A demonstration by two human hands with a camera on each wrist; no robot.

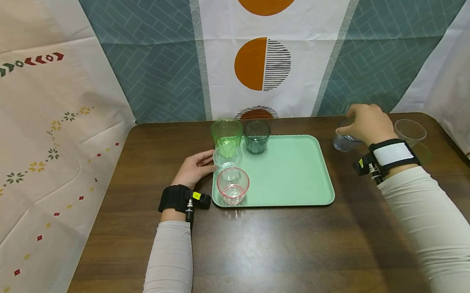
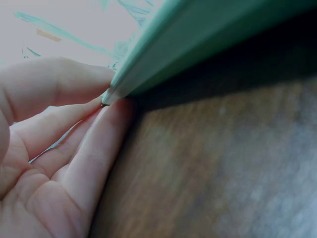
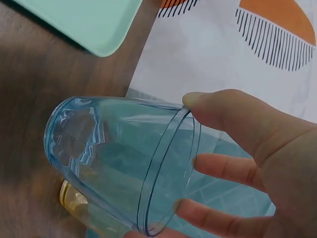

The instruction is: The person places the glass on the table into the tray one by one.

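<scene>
My right hand (image 1: 370,122) grips a clear blue cup (image 3: 119,148) by its rim, thumb on one side and fingers on the other; the cup is right of the tray. At the tray's left edge, my left hand (image 1: 194,170) pinches the rim of the mint-green tray (image 2: 148,64) between its digits. Along the tray's left part stand a clear cup (image 1: 221,160) and a pink-rimmed cup (image 1: 234,193). A green cup (image 1: 221,132) and a dark grey cup (image 1: 257,139) stand at its back left.
A pale yellow cup (image 1: 411,132) stands on the wooden table (image 1: 250,267) near its right edge, beside the right wrist. A patterned cloth (image 1: 163,67) hangs behind the table, with more cloth (image 1: 40,141) at the left side.
</scene>
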